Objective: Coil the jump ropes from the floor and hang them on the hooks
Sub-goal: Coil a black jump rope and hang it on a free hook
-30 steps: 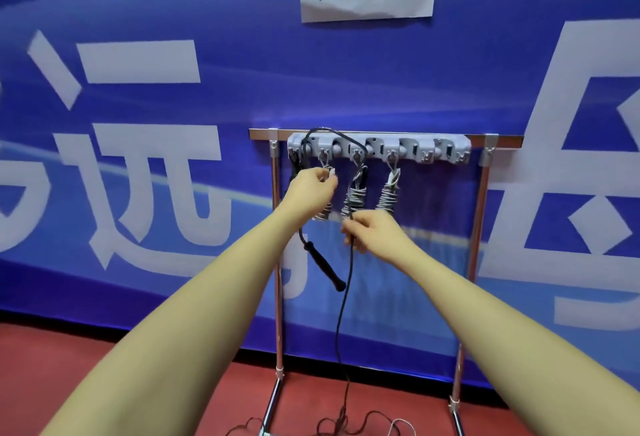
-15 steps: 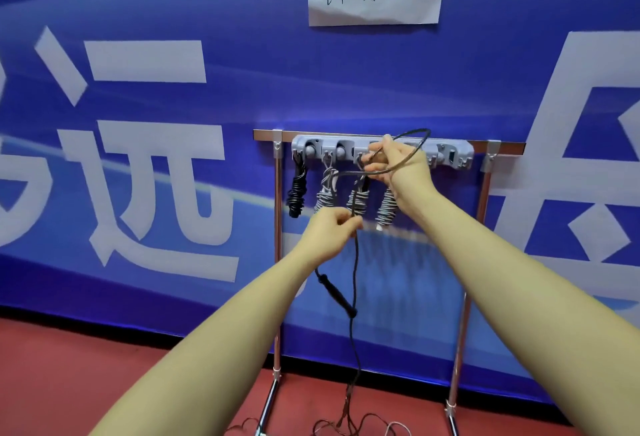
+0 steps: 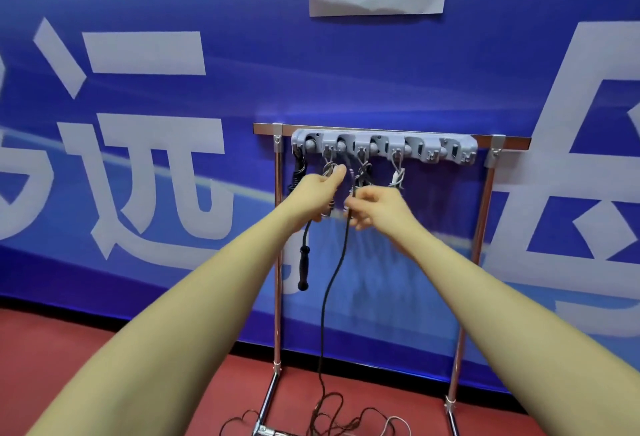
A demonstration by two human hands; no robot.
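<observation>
Both hands are raised to the hook rail [image 3: 384, 146] on a metal stand [image 3: 277, 262] against a blue banner [image 3: 173, 123]. The left hand [image 3: 317, 193] grips the black rope [image 3: 341, 255] near its handle [image 3: 303, 267], which dangles below the fist, and the right hand [image 3: 375, 207] pinches the cord just beside it. The cord runs down from the hands to a loose tangle on the red floor [image 3: 104, 366], while coiled ropes [image 3: 396, 177] hang from the hooks behind the hands.
</observation>
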